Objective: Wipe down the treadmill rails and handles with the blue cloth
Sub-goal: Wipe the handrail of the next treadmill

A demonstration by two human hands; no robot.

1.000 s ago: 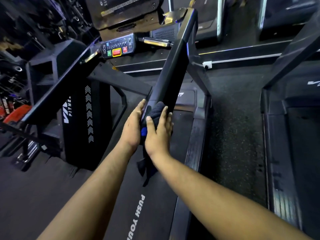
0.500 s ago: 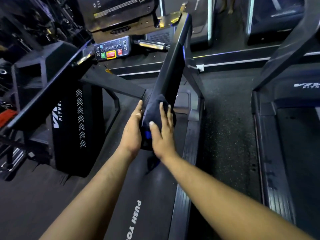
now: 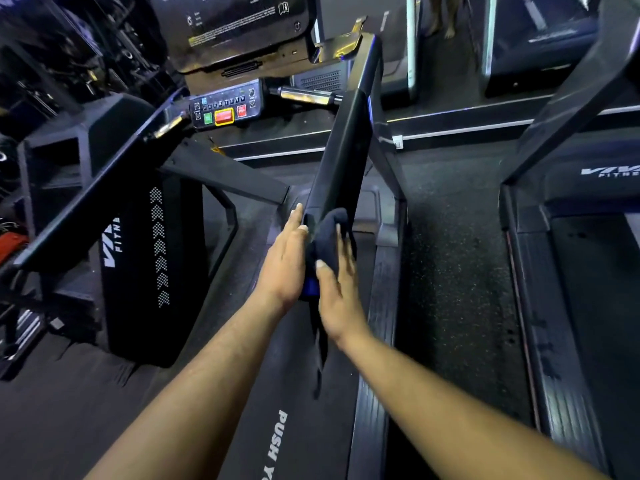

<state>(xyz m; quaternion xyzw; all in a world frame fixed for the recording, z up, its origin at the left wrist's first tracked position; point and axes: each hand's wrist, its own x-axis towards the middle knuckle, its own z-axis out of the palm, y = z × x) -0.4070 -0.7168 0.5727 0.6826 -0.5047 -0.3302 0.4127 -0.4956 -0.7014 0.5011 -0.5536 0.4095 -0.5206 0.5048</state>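
While both hands' (image 3: pixel 283 261) (image 3: pixel 337 289) straight-fingered grips press the blue cloth (image 3: pixel 325 240) around the rail (image 3: pixel 341 161), the rail's end stays hidden.

Dim gym interior, overall cast cool and bluish. Forearms and hands best lit, warm tone, light falling from above and behind camera. Glare streaks on chrome grip bar (image 3: pixel 306 95) and on metal plate (image 3: pixel 341 43) atop right rail (image 3: pixel 346 147). Keypad (image 3: pixel 225 107) buttons glowed bright red, green. Upper left corner sank into near black, detail lost. Wide-angle bending at edges, straight rails bowed. Slight motion softness on hanging cloth (image 3: pixel 325 244); belt lettering (image 3: pixel 277 445) stayed readable.
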